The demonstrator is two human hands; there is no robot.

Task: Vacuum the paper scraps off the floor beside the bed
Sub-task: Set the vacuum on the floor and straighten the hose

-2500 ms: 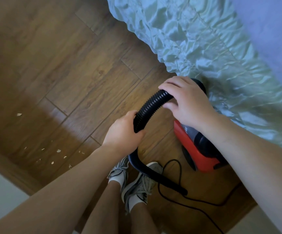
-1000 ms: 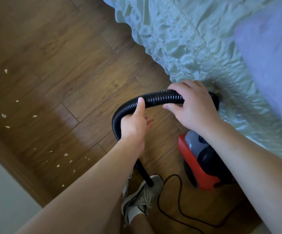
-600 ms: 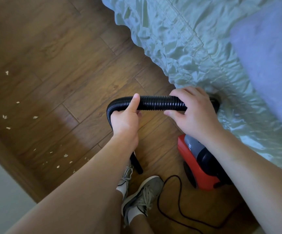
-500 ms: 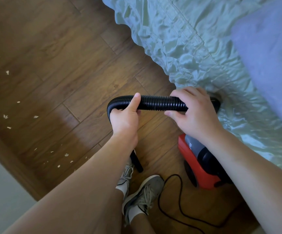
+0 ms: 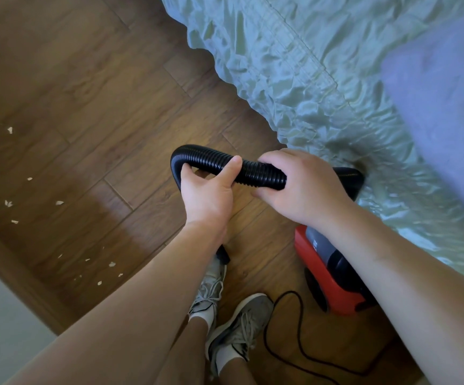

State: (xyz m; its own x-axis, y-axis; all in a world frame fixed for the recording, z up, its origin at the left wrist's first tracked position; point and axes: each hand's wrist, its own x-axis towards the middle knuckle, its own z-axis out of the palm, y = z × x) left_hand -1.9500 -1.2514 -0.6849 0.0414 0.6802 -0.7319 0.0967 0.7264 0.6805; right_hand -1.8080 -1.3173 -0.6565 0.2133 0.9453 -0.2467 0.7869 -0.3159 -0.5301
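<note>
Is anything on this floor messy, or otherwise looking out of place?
Yes. Small white paper scraps lie scattered across the wooden floor on the left, away from the bed. Also, the black vacuum hose is bent sharply where the left hand grips it; the right hand grips it alongside.

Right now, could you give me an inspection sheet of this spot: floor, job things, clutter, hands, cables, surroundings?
Surface: brown wooden floor, plank joints visible.
Job's things: paper scraps scattered on the floor at left; black ribbed hose bent over; red vacuum on the floor beside the bed.
Clutter: nothing seen.
Grippers: left hand grips the hose at its bend; right hand grips it nearer the vacuum.
Cables: black cord looped on the floor beside the grey shoes.
Surroundings: the bed has a ruffled pale green cover.
</note>
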